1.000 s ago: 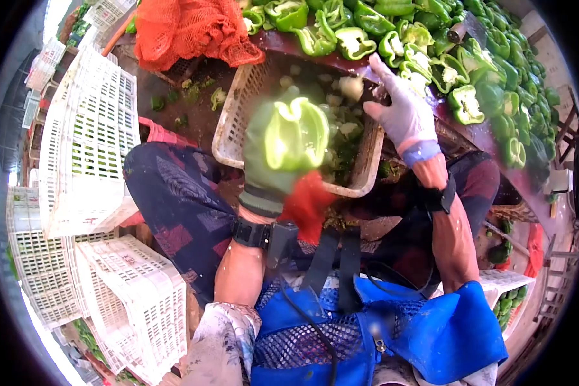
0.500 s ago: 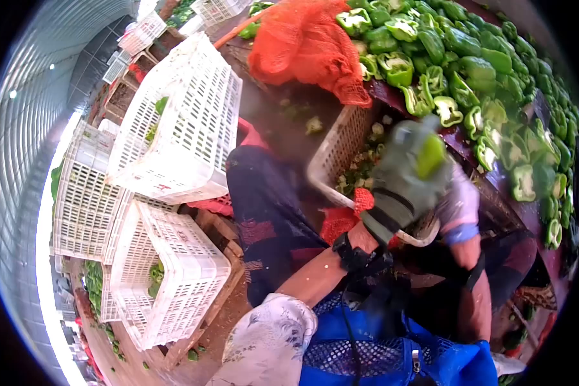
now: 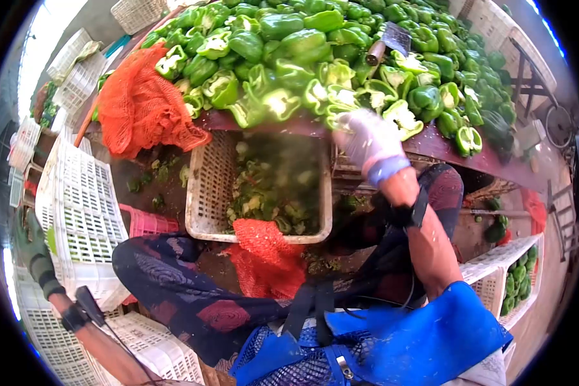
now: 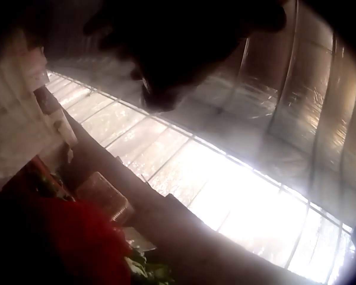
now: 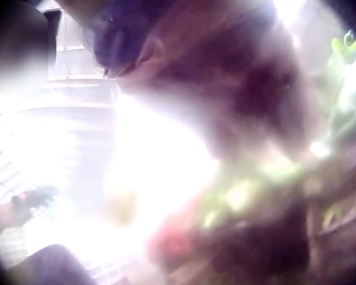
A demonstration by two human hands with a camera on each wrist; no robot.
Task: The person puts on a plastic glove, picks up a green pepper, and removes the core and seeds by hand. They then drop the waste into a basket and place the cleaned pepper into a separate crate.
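Note:
At the far left of the head view, my left hand (image 3: 33,248) in a dark green glove reaches out beside a tall white crate (image 3: 83,212). Dark against the light in the left wrist view, that hand (image 4: 184,41) has its fingers spread, with no pepper showing in it. My right hand (image 3: 371,145), in a pale thin glove, is at the near edge of the table, its fingertips overlapping a cut green pepper half (image 3: 342,117). Blur hides how those fingers lie; I cannot tell whether they grip it. More pepper halves (image 3: 402,119) lie around them.
A heap of whole green peppers (image 3: 302,45) covers the table, a cleaver (image 3: 395,38) lying on it. An orange-red mesh bag (image 3: 145,103) hangs at the left. Below the edge stands a crate (image 3: 212,186) of pepper scraps. A crate of green produce (image 3: 518,283) is at the right.
My left hand held a pepper half over the scrap crate, crossed to the right hand, then swung far left, the pepper no longer seen in it. My right hand is back at the halves.

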